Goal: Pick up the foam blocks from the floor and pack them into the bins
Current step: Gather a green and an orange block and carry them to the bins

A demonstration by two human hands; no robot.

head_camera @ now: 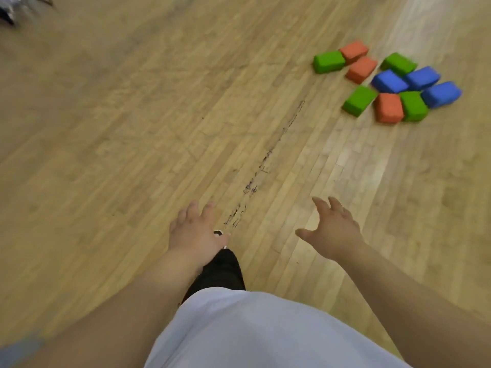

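Observation:
Several foam blocks lie in a loose cluster on the wooden floor at the upper right: green ones [328,61], orange ones [388,107] and blue ones [441,94]. My left hand [192,231] hangs low in the middle of the view with relaxed fingers, holding nothing. My right hand [332,229] is stretched forward with fingers spread, empty, well short of the blocks. No bin shows in this view.
The wooden floor [132,128] spreads all around, with a dark scuff line [265,166] running up its middle. A blurred dark and silvery object [10,9] sits at the top left corner. My leg in black trousers [220,272] is below my left hand.

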